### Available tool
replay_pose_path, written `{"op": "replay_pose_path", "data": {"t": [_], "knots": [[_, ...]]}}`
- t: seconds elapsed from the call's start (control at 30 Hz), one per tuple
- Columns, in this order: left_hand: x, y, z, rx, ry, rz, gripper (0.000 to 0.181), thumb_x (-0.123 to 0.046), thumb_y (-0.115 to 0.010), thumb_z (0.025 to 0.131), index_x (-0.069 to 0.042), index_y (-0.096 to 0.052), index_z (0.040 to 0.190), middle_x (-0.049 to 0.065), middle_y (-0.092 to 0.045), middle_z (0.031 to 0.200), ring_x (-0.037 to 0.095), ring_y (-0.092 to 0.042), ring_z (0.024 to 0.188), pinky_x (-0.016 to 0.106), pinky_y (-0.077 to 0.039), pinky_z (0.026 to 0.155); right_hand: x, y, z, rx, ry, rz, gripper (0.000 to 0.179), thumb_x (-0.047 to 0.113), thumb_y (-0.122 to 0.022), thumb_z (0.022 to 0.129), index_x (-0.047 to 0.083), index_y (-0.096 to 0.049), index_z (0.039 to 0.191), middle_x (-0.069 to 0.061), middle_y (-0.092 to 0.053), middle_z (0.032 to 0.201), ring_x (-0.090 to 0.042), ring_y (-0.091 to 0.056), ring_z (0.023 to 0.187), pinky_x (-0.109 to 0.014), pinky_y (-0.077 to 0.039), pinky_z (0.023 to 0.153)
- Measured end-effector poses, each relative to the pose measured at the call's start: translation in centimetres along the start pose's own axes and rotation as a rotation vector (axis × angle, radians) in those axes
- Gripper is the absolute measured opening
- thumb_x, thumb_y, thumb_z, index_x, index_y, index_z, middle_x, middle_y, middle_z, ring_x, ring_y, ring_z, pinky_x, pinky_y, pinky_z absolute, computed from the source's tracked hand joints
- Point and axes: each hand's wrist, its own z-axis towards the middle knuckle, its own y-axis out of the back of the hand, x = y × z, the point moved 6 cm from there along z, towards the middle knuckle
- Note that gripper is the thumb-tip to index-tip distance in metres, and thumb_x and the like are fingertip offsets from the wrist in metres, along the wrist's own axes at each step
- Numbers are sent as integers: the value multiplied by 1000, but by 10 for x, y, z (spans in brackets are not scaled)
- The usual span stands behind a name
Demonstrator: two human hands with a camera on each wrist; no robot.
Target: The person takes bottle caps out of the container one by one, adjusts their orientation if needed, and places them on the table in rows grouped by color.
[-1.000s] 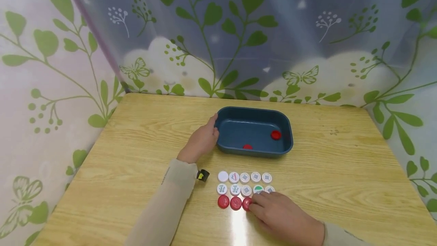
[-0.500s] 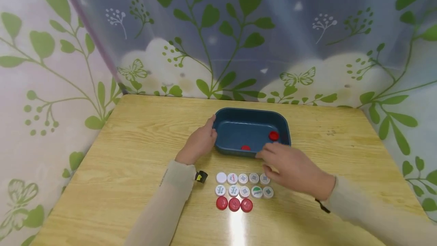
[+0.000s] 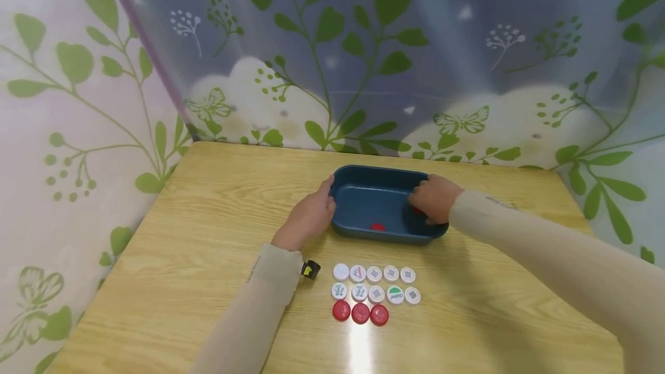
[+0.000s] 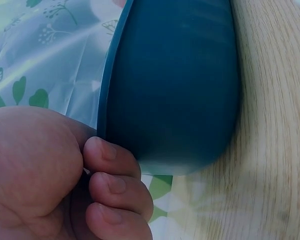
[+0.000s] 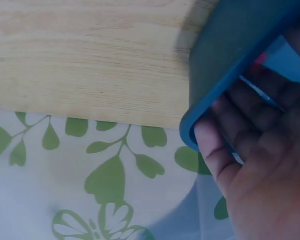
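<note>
My left hand holds the left end of a dark blue plastic basin, gripping its rim; the fingers are curled there in the left wrist view. My right hand reaches over the basin's right end, its fingers down inside. Part of a red bottle cap shows beneath these fingers, and a bit of red shows past them in the right wrist view. The fingertips are hidden, so I cannot tell if they pinch it. Another red bottle cap lies at the basin's near wall, partly hidden by the rim.
Nearer to me on the wooden table, white bottle caps form two rows. Below these is a row of three red bottle caps. A leaf-patterned curtain hangs behind the table's far edge.
My right hand has let go of the third red cap in the near row and moved up into the basin's right end. The left hand stays at the basin.
</note>
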Motion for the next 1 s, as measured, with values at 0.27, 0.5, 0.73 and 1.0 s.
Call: {"op": "replay_pose_path", "data": {"t": [0.27, 0.5, 0.73, 1.0], "knots": [[0, 2, 0, 8, -3, -25, 59, -20, -40, 112, -11, -20, 166, 5, -53, 67, 20, -52, 56, 34, -44, 56, 2, -7, 23, -21, 66, 237, 15, 15, -77, 92, 10, -64, 89, -1, -61, 76, -18, -58, 66, -37, -53, 66], [6, 0, 1, 5, 25, -4, 59, -22, -39, 111, -14, -20, 166, 7, -56, 72, 22, -55, 63, 36, -46, 61, 8, 5, 47, 218, 96, 783, 15, 20, -60, 104, 12, -64, 92, 4, -49, 76, -10, -42, 66, -31, -38, 67], [6, -1, 2, 19, 28, -18, 59, -23, -39, 112, -14, -21, 166, 7, -58, 72, 22, -57, 63, 37, -47, 61, 10, 5, 65, 209, 93, 743, 17, 13, -56, 102, 7, -68, 112, -2, -68, 95, -14, -62, 82, -37, -53, 79], [7, 3, 0, 21, 32, -14, 59, -23, -41, 112, -15, -21, 166, 6, -56, 71, 21, -56, 61, 35, -45, 58, 26, 22, 80, 51, 108, 540, 56, 29, -69, 98, 8, -54, 147, -9, -63, 137, -24, -63, 117, -48, -49, 103]]}}
